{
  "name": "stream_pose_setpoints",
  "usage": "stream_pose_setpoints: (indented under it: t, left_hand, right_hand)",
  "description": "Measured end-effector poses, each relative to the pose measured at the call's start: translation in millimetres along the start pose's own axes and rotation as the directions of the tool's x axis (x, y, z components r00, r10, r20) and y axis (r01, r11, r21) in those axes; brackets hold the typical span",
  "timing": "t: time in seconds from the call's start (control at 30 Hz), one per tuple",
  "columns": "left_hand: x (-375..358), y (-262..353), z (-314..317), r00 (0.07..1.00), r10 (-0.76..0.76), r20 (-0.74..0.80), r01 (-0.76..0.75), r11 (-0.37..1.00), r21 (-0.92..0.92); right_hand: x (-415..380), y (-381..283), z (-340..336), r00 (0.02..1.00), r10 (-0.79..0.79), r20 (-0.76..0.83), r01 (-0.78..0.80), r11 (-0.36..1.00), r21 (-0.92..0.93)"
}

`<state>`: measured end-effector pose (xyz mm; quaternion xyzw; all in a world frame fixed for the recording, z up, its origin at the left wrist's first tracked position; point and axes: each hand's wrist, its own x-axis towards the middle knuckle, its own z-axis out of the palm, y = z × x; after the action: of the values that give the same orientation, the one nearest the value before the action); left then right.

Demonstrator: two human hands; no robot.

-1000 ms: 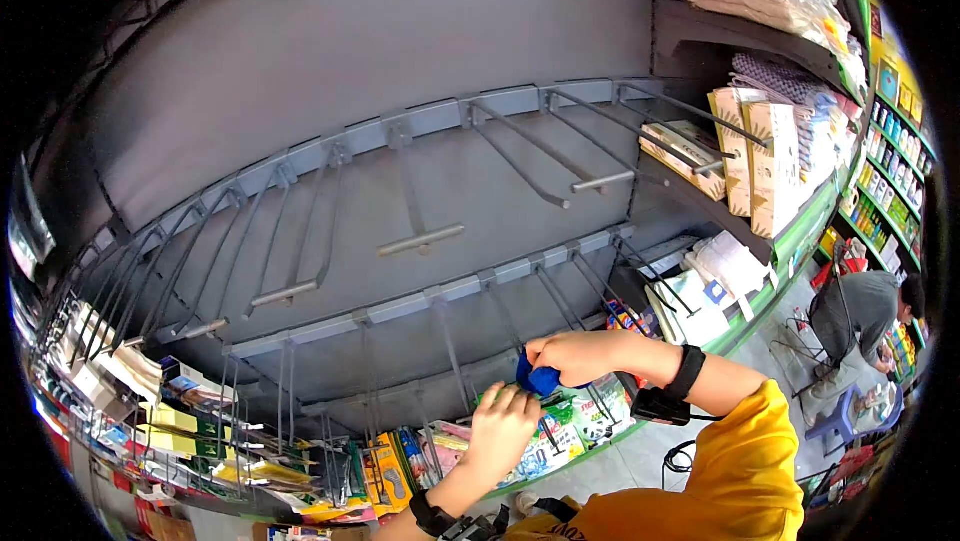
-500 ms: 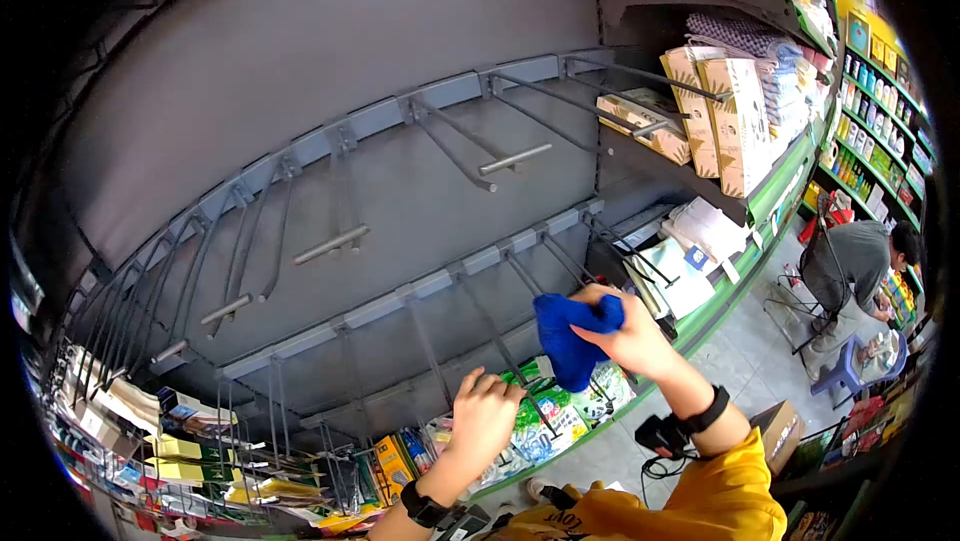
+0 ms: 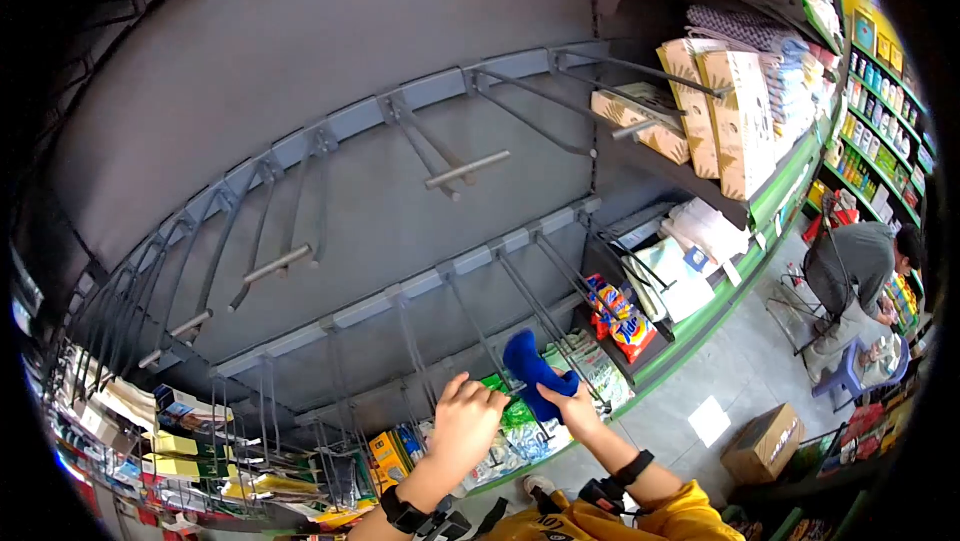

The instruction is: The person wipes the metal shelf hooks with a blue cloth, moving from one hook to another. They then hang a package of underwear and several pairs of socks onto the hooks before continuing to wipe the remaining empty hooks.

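Note:
My right hand (image 3: 572, 408) is closed around a bunched blue cloth (image 3: 527, 359), part of which sticks up above the fingers. The cloth is in front of the lower row of metal display hooks (image 3: 470, 323). To its left, my left hand (image 3: 467, 419) has its fingers curled near the front of one of these hooks. Whether those fingers grip the hook or something small is hidden. Below and behind both hands lie green and white printed packs (image 3: 522, 431) on the bottom shelf.
An upper row of metal hooks (image 3: 420, 156) juts from the grey back panel. Orange detergent bags (image 3: 622, 326) and folded white cloths (image 3: 675, 271) lie to the right. Patterned boxes (image 3: 738, 126) stand above. A cardboard box (image 3: 762, 444) is on the floor near a seated person (image 3: 850, 261).
My right hand has moved left and down with the blue cloth, nearer my left hand. The orange bags behind have come into sight. My left hand stays about where it was.

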<state>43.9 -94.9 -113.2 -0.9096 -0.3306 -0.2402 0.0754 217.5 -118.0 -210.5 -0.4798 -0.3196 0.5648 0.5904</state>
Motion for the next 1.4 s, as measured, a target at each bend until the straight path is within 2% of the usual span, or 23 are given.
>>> stream_pose_setpoints:
  t: [0.07,0.1,0.13,0.17,0.2,0.23,0.27,0.37,0.4,0.47,0.63,0.67,0.73,0.77,0.83,0.87,0.97,1.07,1.13,1.2,1.23,1.4]
  left_hand:
    - [1.6,1.9,-2.0,1.0,-0.015,0.011,0.015,0.999,0.03]
    - [1.3,2.8,-1.5,0.999,-0.022,0.04,0.02,0.998,0.051]
    - [1.1,2.8,-2.9,0.997,-0.03,0.071,0.025,0.997,0.071]
    - [0.7,3.3,-7.8,0.99,-0.021,0.141,0.003,0.993,0.121]
    - [-0.2,1.7,-6.9,0.99,-0.036,0.14,0.018,0.992,0.128]
    - [-1.8,1.0,-4.6,0.99,-0.036,0.137,0.025,0.996,0.086]
    - [-3.0,0.3,-2.4,0.991,-0.034,0.133,0.028,0.999,0.044]
    - [-3.9,1.3,-2.4,0.99,-0.042,0.131,0.035,0.998,0.053]
    - [-3.1,1.3,-2.4,0.992,-0.025,0.125,0.018,0.998,0.056]
    - [-3.7,0.7,-2.1,0.989,-0.039,0.144,0.032,0.998,0.049]
    - [-7.3,0.1,-0.6,0.989,-0.059,0.134,0.057,0.998,0.018]
    - [-8.5,1.0,-0.4,0.989,-0.066,0.132,0.063,0.998,0.025]
    - [-8.2,0.9,0.0,0.99,-0.061,0.125,0.056,0.997,0.045]
    - [-7.5,0.8,-1.3,0.988,-0.066,0.141,0.06,0.997,0.043]
    - [-5.8,2.1,-4.2,0.988,-0.074,0.137,0.069,0.997,0.043]
    - [-5.3,2.5,-4.9,0.988,-0.081,0.134,0.076,0.996,0.036]
    - [-5.1,2.3,-5.1,0.986,-0.086,0.144,0.081,0.996,0.039]
    - [-4.3,3.8,-7.2,0.984,-0.096,0.152,0.09,0.995,0.048]
    - [-4.9,4.1,-6.9,0.984,-0.106,0.144,0.099,0.994,0.055]
    - [-6.0,4.6,-4.4,0.984,-0.108,0.139,0.103,0.994,0.048]
    - [-7.0,4.6,-2.4,0.985,-0.114,0.133,0.106,0.992,0.063]
    - [-6.4,4.3,-4.1,0.988,-0.103,0.115,0.096,0.993,0.065]
  right_hand:
    - [13.1,-13.2,18.3,0.95,-0.283,0.131,0.297,0.949,-0.103]
    - [26.9,-12.4,19.0,0.843,-0.431,0.323,0.495,0.856,-0.15]
    - [33.2,-11.2,25.6,0.867,-0.395,0.303,0.433,0.899,-0.068]
    - [47.4,-1.3,19.4,0.844,-0.398,0.359,0.442,0.896,-0.045]
    - [56.1,1.3,17.2,0.818,-0.4,0.414,0.449,0.893,-0.023]
    - [59.2,6.9,18.2,0.858,-0.355,0.371,0.385,0.923,-0.008]
    - [64.7,9.7,17.2,0.854,-0.351,0.383,0.383,0.924,-0.007]
    - [66.9,-1.9,21.2,0.729,-0.455,0.511,0.605,0.777,-0.172]
    - [68.8,-3.8,21.9,0.73,-0.45,0.515,0.603,0.779,-0.173]
    - [72.2,-5.8,23.0,0.636,-0.509,0.58,0.755,0.565,-0.332]
    - [89.7,-13.8,30.5,0.572,-0.485,0.662,0.808,0.47,-0.354]
    - [92.4,-17.7,29.3,0.598,-0.458,0.658,0.795,0.445,-0.413]
    - [98.4,-20.9,32.6,0.634,-0.455,0.626,0.764,0.498,-0.411]
    - [104.0,-19.2,34.7,0.629,-0.457,0.629,0.767,0.498,-0.405]
    - [115.5,-15.4,41.5,0.587,-0.478,0.653,0.807,0.4,-0.434]
    - [119.9,-15.2,42.7,0.585,-0.48,0.654,0.809,0.403,-0.428]
    - [136.0,-25.4,53.8,0.561,-0.507,0.655,0.827,0.303,-0.473]
    - [151.4,-21.3,64.5,0.577,-0.537,0.615,0.812,0.3,-0.5]
    - [158.4,-16.6,69.3,0.58,-0.555,0.596,0.81,0.319,-0.492]
    - [159.0,-12.4,69.8,0.598,-0.589,0.544,0.801,0.471,-0.37]
    - [154.2,-10.4,65.7,0.604,-0.586,0.54,0.796,0.474,-0.376]
    - [114.6,1.0,33.7,0.604,-0.451,0.658,0.764,0.562,-0.317]
